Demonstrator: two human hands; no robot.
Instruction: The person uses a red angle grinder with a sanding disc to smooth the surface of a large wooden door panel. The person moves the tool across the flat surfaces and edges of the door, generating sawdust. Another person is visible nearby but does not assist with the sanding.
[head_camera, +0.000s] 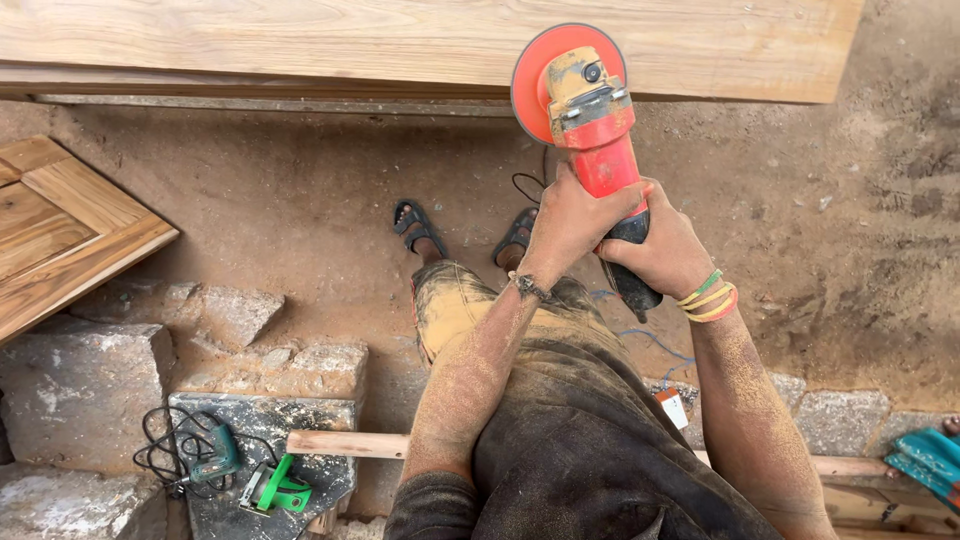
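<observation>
Both hands are clamped on the red angle grinder (590, 130): left hand (572, 222) wrapped tight round the body just behind the head, right hand (662, 255) closed round the black rear grip, w/ the orange disc (535, 85) held at the near edge of the long wooden plank (430, 45) across the far side. Looks like sanding/grinding along that edge is the step in hand; can't tell if the disc is touching or spinning. Next move prob. calls for a steady two-handed hold, disc angle kept flat to the edge, cord (640, 335) kept away from the feet.
</observation>
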